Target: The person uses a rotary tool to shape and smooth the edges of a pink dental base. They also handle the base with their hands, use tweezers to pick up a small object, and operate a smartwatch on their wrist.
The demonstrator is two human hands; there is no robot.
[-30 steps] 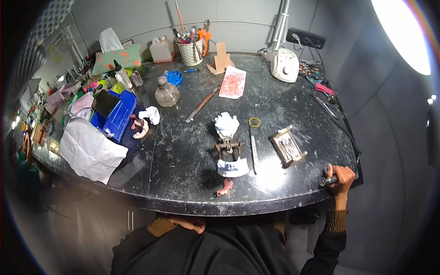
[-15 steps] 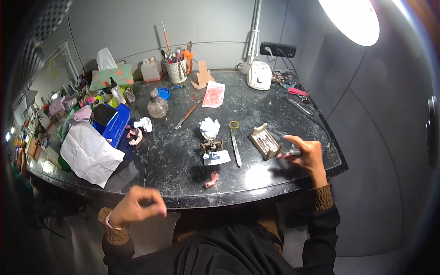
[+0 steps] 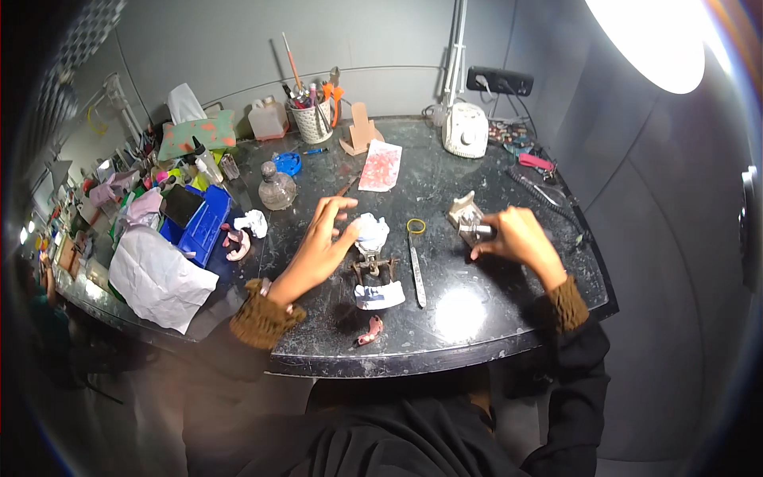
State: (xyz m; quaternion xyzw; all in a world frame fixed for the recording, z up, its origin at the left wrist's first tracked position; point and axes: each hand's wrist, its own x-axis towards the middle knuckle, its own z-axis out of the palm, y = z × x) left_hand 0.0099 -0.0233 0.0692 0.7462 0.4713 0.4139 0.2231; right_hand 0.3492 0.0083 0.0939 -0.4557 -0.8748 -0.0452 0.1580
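Note:
My left hand reaches over the table with its fingers apart, its thumb close to a white plaster dental cast. That cast is mounted on a metal articulator, with a white block at its near end. My right hand is closed over a small beige holder, and a small shiny cylindrical piece shows at its fingertips. Between the hands lies a slim silver knife-like tool, a yellow ring at its far end. A curved pink piece rests nearest me.
Leftward are a glass bottle, a blue tray, crumpled white paper and another pink piece. Farther back stand a tool cup, a red-stained sheet and a white control box. A bright lamp hangs at right.
My left hand has moved from the table's front edge up and right beside the plaster cast, its fingers spreading. My right hand has moved slightly farther away, over the beige holder.

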